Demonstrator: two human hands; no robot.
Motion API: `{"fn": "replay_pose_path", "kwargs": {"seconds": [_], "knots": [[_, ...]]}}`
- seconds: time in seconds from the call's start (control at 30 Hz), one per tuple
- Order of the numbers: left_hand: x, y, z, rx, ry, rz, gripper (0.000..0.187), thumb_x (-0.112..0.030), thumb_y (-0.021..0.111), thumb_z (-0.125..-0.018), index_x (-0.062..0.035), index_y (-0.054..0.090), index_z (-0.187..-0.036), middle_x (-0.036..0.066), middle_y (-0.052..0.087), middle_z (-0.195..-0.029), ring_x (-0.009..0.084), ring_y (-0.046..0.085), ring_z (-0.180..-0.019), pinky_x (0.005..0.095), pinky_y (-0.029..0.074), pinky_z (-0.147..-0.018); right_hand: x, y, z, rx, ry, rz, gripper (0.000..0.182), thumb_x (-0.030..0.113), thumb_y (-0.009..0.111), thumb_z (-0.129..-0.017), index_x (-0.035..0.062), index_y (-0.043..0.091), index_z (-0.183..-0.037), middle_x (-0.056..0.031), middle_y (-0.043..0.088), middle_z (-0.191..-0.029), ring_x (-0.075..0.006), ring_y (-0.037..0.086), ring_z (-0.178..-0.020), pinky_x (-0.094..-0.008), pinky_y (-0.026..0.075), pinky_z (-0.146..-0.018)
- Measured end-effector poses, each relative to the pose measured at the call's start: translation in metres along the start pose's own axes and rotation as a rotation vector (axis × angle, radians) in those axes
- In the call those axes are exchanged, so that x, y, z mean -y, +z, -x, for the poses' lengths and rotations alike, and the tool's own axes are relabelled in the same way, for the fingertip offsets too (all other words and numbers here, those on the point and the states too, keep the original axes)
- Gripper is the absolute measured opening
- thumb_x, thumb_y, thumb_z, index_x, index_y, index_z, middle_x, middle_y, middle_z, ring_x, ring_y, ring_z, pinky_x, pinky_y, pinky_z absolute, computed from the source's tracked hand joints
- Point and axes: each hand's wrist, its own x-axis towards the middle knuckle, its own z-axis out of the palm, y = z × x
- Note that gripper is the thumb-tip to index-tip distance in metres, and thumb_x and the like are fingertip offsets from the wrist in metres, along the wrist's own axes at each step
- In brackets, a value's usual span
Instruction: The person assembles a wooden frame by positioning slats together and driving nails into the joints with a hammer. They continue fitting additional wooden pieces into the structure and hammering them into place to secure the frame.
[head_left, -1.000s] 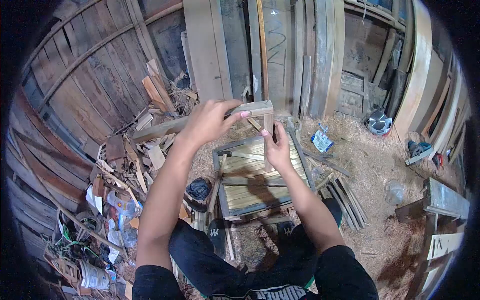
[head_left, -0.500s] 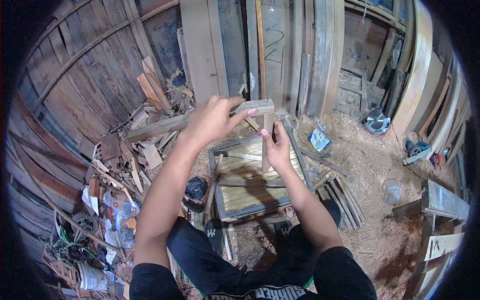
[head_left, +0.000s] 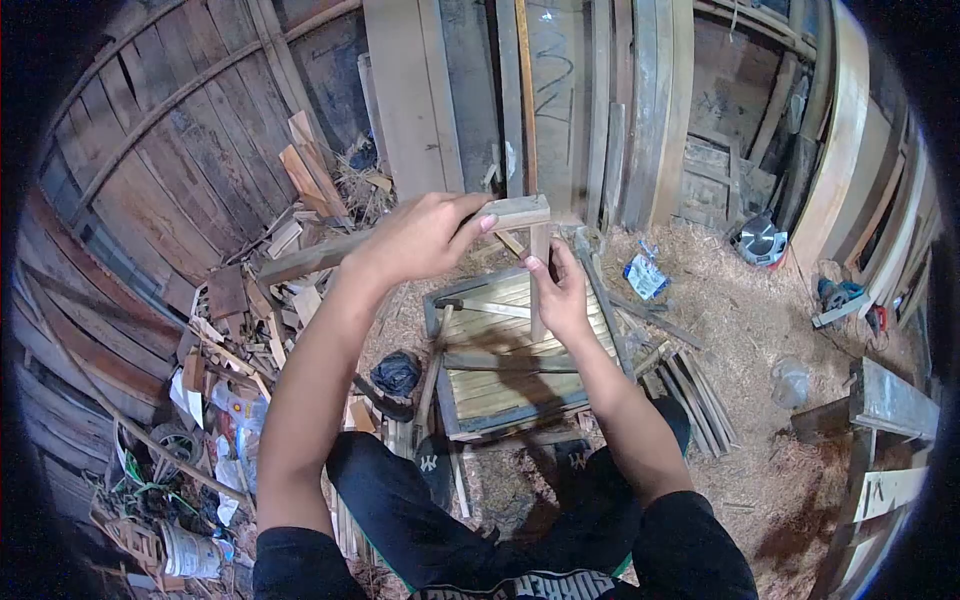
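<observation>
Long squared beam of grey-brown timber (head_left: 315,254): raised beyond the far edge of the slatted yellowish wooden panel with a dark frame (head_left: 500,390), extending leftward past it.

Short flat upright piece of brown wood (head_left: 540,242): raised over the panel's far part, its top appearing to meet the underside of the beam's right end, roughly square to it.

Left hand (head_left: 425,235): closed over the beam, fingers on top, thumb along the side.

Right hand (head_left: 560,295): gripping the upright piece between thumb and fingers.

Narrow yellowish strip (head_left: 512,243): beside the right thumb, over the panel's far edge; kind unclear.

Hammer-like tool, dark head, wooden handle (head_left: 431,365): along the panel's left side.

Crumpled black plastic bundle (head_left: 396,372): on the floor, left of the panel.

Heap of broken wood scraps (head_left: 228,296): farther left of the panel.

Stack of narrow grey wooden strips (head_left: 695,405): just right of the panel.

Blue-and-white packet (head_left: 647,277): right of the panel's far corner, on sawdust.

Circular saw with silver disc (head_left: 758,242): well right of and beyond the panel.
</observation>
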Motion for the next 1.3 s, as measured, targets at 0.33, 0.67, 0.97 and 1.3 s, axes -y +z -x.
{"fn": "replay_pose_path", "kwargs": {"seconds": [0.33, 0.67, 0.97, 1.3], "knots": [[0.0, -0.008, 0.005, 0.073, -0.083, -0.067, 0.041, -0.038, 0.058, -0.103, -0.0071, 0.068, -0.128, 0.023, 0.073, -0.102, 0.0446, 0.069, -0.098, 0.0522, 0.055, -0.085, -0.005, -0.001, -0.002, -0.041, -0.031, 0.051, 0.033, 0.01, 0.067, -0.101, -0.0048, 0.057, -0.128, -0.0104, 0.067, -0.115, -0.0159, 0.061, -0.11, -0.0304, 0.047, -0.1], [0.028, -0.007, 0.021, -0.011, -0.008, -0.183, 0.042, -0.038, 0.059, -0.103, -0.0001, 0.07, -0.118, 0.025, 0.071, -0.1, 0.0436, 0.068, -0.095, 0.0481, 0.053, -0.083, -0.001, 0.002, -0.002, -0.031, -0.034, 0.096, 0.028, 0.014, 0.065, -0.103, -0.0037, 0.06, -0.124, -0.0079, 0.07, -0.106, -0.0142, 0.064, -0.1, -0.0301, 0.049, -0.094], [0.017, -0.014, 0.018, 0.029, -0.092, -0.222, 0.041, -0.041, 0.061, -0.102, -0.0027, 0.071, -0.113, 0.022, 0.071, -0.094, 0.0428, 0.069, -0.093, 0.05, 0.053, -0.08, -0.009, -0.006, -0.005, -0.021, -0.075, 0.033, 0.034, 0.012, 0.066, -0.102, -0.005, 0.057, -0.13, -0.0096, 0.07, -0.109, -0.0154, 0.065, -0.102, -0.0306, 0.05, -0.095], [0.04, -0.042, 0.042, -0.085, -0.101, -0.451, 0.049, -0.055, 0.061, -0.097, -0.0077, 0.073, -0.103, 0.019, 0.072, -0.083, 0.0412, 0.071, -0.084, 0.0509, 0.057, -0.073, -0.005, -0.023, -0.007, -0.099, -0.083, 0.067, 0.034, 0.014, 0.065, -0.102, -0.0051, 0.058, -0.13, -0.0097, 0.072, -0.107, -0.0146, 0.065, -0.101, -0.0298, 0.048, -0.095]]}}
